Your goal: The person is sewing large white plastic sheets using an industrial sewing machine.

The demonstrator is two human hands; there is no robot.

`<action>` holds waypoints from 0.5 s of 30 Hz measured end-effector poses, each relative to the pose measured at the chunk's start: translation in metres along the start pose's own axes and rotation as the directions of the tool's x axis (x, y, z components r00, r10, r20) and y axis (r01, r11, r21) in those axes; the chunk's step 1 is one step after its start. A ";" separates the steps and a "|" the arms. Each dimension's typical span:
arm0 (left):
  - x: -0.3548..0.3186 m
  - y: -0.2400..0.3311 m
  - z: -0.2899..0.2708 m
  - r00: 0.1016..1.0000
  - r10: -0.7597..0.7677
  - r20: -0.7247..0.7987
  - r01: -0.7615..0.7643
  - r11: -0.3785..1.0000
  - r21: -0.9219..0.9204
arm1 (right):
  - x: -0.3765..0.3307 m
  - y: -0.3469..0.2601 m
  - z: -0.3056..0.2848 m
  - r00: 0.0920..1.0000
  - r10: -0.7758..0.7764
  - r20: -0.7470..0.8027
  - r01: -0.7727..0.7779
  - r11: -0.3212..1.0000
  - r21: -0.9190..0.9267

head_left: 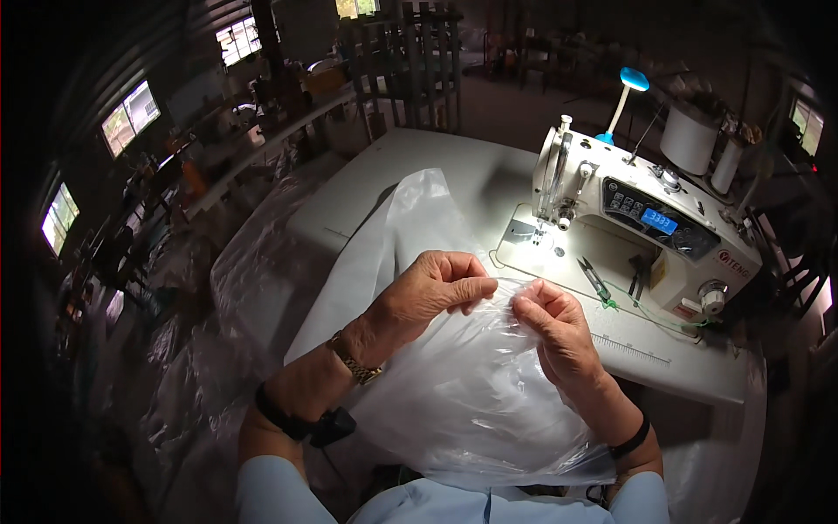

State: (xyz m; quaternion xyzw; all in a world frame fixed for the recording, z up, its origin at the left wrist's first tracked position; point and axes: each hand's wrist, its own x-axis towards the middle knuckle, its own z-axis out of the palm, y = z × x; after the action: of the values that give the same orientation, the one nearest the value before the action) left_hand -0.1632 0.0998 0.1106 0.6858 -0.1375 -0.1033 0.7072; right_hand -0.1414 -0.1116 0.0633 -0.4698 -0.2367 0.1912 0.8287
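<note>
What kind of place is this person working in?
Most likely a sewing workshop. An industrial sewing machine stands on a white work table, with large thread cones behind it. Both hands, left hand and right hand, pinch a clear plastic bag.

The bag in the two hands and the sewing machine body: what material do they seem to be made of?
The bag looks like thin clear plastic film: see-through, crinkled, glossy where light hits, pinched by the left hand and right hand. The sewing machine body seems smooth cream-white painted metal or hard plastic; which one cannot be told.
</note>
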 end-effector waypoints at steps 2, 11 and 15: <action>0.000 -0.003 0.000 0.999 0.034 -0.030 -0.035 0.998 -0.059 | 0.000 0.002 0.001 1.000 0.016 -0.018 -0.016 1.000 0.004; 0.002 -0.006 0.001 0.992 -0.005 -0.127 -0.011 0.992 -0.123 | -0.001 0.013 -0.002 0.995 0.013 -0.097 -0.016 0.999 -0.031; 0.002 -0.008 -0.001 0.995 0.006 -0.102 -0.016 0.995 -0.095 | 0.000 0.012 -0.005 0.998 -0.020 -0.061 0.017 0.998 -0.055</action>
State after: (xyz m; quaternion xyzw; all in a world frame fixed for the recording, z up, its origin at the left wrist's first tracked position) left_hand -0.1606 0.0997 0.1027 0.6548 -0.1001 -0.0709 0.7457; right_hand -0.1395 -0.1093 0.0504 -0.4956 -0.2207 0.1625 0.8242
